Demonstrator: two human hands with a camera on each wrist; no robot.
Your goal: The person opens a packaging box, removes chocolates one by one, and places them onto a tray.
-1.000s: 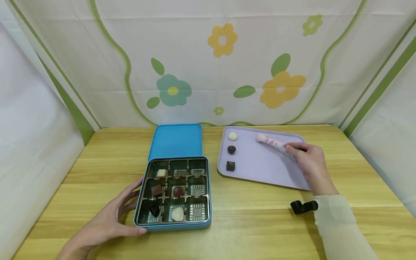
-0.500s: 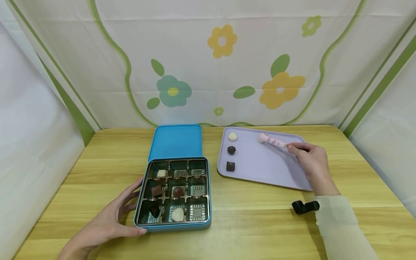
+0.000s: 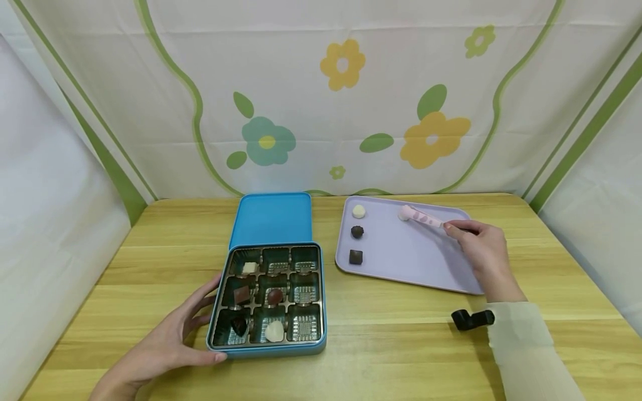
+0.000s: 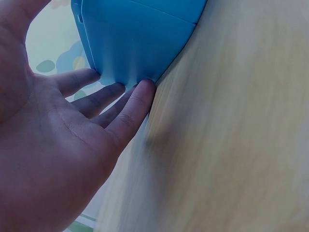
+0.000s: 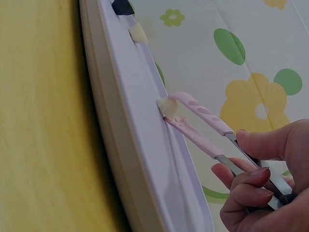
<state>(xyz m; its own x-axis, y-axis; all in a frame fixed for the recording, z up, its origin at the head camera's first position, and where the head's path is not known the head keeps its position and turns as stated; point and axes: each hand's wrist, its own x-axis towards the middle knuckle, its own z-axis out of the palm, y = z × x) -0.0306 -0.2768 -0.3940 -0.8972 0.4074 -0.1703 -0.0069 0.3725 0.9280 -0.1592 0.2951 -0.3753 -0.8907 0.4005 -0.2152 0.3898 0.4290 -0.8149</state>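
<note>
My right hand (image 3: 478, 248) grips pink-tipped tongs (image 3: 423, 218). In the right wrist view the tong tips lie on either side of a white chocolate (image 5: 167, 107) on the lilac tray (image 3: 411, 262). Fingers spread and mostly straight, my left hand (image 3: 173, 340) touches the side of a blue tin (image 3: 273, 352); its thumb reaches the front left corner. Inside the tin, a nine-compartment insert carries several chocolates: a white square (image 3: 249, 268), a brown square (image 3: 241, 294), a round brown one (image 3: 275, 296), a dark one (image 3: 238, 325) and a white one (image 3: 274, 331).
Along the tray's left side sit a white chocolate (image 3: 358, 211), a dark round one (image 3: 357, 231) and a dark square one (image 3: 355, 257). A blue lid (image 3: 273, 217) lies behind the tin. A black object (image 3: 471, 319) is beside the right wrist. Flowered cloth (image 3: 311, 111) stands behind the table.
The tongs and my right hand have shifted slightly right, and the white chocolate at their tips now shows. My left hand and the tin have stayed in place.
</note>
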